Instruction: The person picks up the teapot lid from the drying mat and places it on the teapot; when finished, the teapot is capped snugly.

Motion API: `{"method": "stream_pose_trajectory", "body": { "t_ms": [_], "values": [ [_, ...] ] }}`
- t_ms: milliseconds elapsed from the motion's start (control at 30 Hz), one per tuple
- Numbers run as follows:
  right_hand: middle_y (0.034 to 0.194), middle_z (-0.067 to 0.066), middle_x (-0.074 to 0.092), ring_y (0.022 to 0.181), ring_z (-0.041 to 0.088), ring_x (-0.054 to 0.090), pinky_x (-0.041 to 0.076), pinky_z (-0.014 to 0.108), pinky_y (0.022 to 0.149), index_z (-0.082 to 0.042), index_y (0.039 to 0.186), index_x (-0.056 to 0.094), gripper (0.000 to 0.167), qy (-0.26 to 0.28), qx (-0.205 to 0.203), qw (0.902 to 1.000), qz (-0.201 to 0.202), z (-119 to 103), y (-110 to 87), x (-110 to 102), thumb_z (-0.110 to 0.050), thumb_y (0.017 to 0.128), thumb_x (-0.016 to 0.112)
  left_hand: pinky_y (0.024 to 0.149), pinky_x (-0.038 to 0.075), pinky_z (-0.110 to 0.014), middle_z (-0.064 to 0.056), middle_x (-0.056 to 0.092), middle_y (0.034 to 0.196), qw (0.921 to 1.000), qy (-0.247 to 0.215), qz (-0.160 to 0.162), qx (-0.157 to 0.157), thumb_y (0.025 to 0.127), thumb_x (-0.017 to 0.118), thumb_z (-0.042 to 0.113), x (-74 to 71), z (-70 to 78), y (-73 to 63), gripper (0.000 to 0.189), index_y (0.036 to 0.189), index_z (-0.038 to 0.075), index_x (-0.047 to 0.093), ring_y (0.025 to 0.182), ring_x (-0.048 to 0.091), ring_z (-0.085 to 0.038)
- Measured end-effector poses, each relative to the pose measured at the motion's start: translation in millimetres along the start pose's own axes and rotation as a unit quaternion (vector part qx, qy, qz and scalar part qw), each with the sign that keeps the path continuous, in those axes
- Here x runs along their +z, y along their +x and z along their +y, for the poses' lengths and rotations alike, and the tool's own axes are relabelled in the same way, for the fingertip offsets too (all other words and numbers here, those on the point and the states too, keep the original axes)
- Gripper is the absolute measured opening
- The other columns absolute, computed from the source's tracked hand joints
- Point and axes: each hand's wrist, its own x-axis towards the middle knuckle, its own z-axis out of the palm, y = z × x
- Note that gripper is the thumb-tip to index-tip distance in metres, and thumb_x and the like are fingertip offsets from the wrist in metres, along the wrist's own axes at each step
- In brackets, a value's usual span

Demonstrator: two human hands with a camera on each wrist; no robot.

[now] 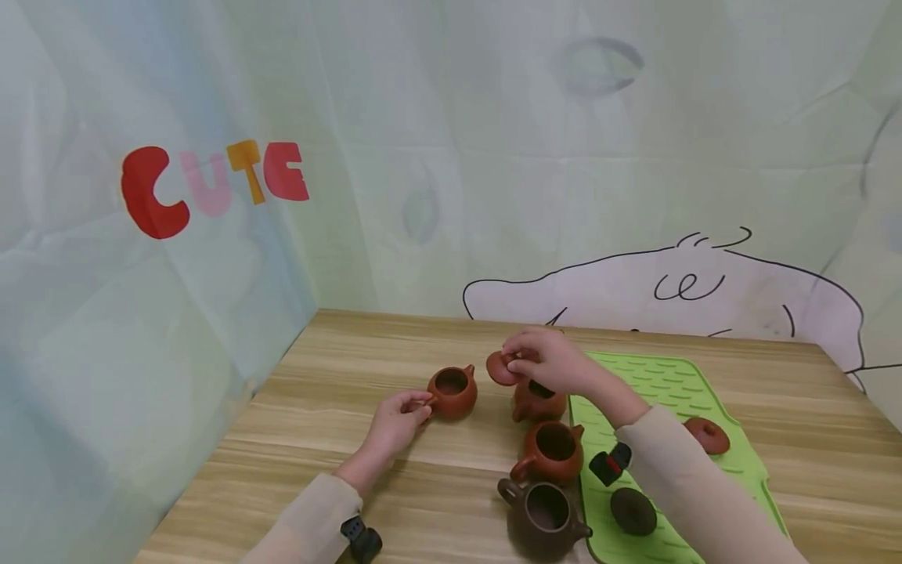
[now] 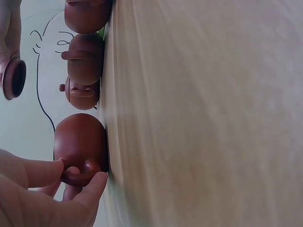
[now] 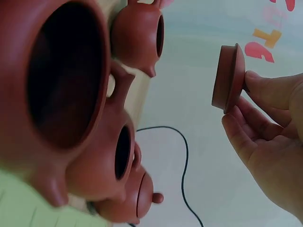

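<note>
My left hand (image 1: 397,423) pinches the handle of a small reddish-brown teapot (image 1: 458,401), which stands lidless on the wooden table. In the left wrist view, thumb and fingers meet round that teapot's (image 2: 81,139) handle. My right hand (image 1: 553,362) holds a reddish-brown teapot lid (image 1: 499,369) in the air, right of this teapot and over the row. The right wrist view has the lid (image 3: 227,78) turned edge-on, gripped by its knob. Lidless teapots stand below: a reddish one (image 1: 539,405), another (image 1: 553,453) and a dark brown one (image 1: 539,526).
A green ridged mat (image 1: 655,376) lies right of the row, bearing a reddish lid (image 1: 707,435) and a dark lid (image 1: 633,511). At the row's far end stands a lidded teapot (image 3: 130,198), hidden from the head view. Printed cloth (image 1: 395,94) hangs behind the table.
</note>
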Motion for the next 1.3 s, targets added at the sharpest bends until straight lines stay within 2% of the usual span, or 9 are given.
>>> {"method": "stream_pose_trajectory", "body": {
  "t_ms": [133, 300, 533, 700, 900, 1067, 1300],
  "values": [
    [0.111, 0.014, 0.066, 0.099, 0.026, 0.063, 0.054, 0.04, 0.084, -0.002, 0.106, 0.069, 0.017, 0.018, -0.012, 0.9998, -0.003, -4, 9.5, 5, -0.004, 0.09, 0.065, 0.077, 0.055, -0.028, -0.013, 0.06, 0.091, 1.0, 0.002, 0.002, -0.001, 0.09, 0.056, -0.009, 0.1, 0.0, 0.1, 0.023, 0.112, -0.012, 0.062, 0.08, 0.059, -0.012],
    [0.11, 0.012, 0.067, 0.103, 0.025, 0.062, 0.052, 0.04, 0.088, -0.001, 0.108, 0.068, 0.018, 0.029, -0.005, 0.9995, -0.01, -8, 19.7, 11, -0.005, 0.09, 0.065, 0.077, 0.055, -0.029, -0.013, 0.06, 0.091, 1.0, 0.002, 0.002, -0.004, 0.09, 0.056, -0.009, 0.1, -0.3, 0.6, 0.022, 0.112, -0.012, 0.062, 0.081, 0.06, -0.013],
    [0.111, 0.007, 0.068, 0.105, 0.022, 0.061, 0.051, 0.038, 0.092, -0.005, 0.111, 0.069, 0.02, 0.034, 0.035, 0.9985, -0.025, -14, 33.0, 19, -0.009, 0.092, 0.064, 0.074, 0.055, -0.026, -0.011, 0.058, 0.089, 1.0, 0.006, 0.005, -0.002, 0.09, 0.056, -0.009, 0.0, 0.9, 0.4, 0.022, 0.111, -0.012, 0.063, 0.08, 0.058, -0.013],
    [0.106, 0.004, 0.068, 0.1, 0.02, 0.063, 0.052, 0.035, 0.088, -0.007, 0.109, 0.069, 0.018, 0.032, 0.054, 0.9976, -0.03, -17, 44.4, 26, -0.011, 0.093, 0.064, 0.073, 0.054, -0.025, -0.012, 0.059, 0.088, 0.9999, 0.009, 0.005, 0.003, 0.09, 0.057, -0.008, -0.6, 1.1, 0.2, 0.021, 0.11, -0.013, 0.063, 0.078, 0.058, -0.013],
    [0.1, 0.005, 0.067, 0.095, 0.019, 0.062, 0.053, 0.033, 0.085, -0.004, 0.105, 0.07, 0.015, 0.038, 0.038, 0.9979, -0.037, -18, 55.4, 36, -0.008, 0.091, 0.065, 0.072, 0.054, -0.025, -0.012, 0.06, 0.088, 0.9999, 0.008, 0.003, 0.006, 0.09, 0.058, -0.008, -0.4, 1.2, 0.2, 0.021, 0.11, -0.013, 0.063, 0.078, 0.059, -0.012],
    [0.097, 0.008, 0.069, 0.095, 0.021, 0.061, 0.052, 0.039, 0.087, -0.001, 0.104, 0.07, 0.016, 0.03, 0.023, 0.9985, -0.04, -15, 60.3, 45, -0.005, 0.09, 0.065, 0.071, 0.053, -0.023, -0.012, 0.06, 0.087, 0.9997, 0.02, 0.004, 0.014, 0.089, 0.059, -0.008, -0.8, 0.7, -0.1, 0.021, 0.109, -0.013, 0.063, 0.078, 0.057, -0.012],
    [0.097, 0.008, 0.069, 0.095, 0.02, 0.06, 0.051, 0.034, 0.084, -0.001, 0.103, 0.071, 0.015, 0.02, 0.035, 0.9981, -0.046, -12, 66.8, 55, -0.005, 0.09, 0.066, 0.073, 0.054, -0.026, -0.012, 0.06, 0.087, 0.9997, 0.022, 0.003, 0.012, 0.089, 0.058, -0.008, -1.3, 2.2, -1.4, 0.022, 0.109, -0.013, 0.063, 0.078, 0.057, -0.013]
  ]
}}
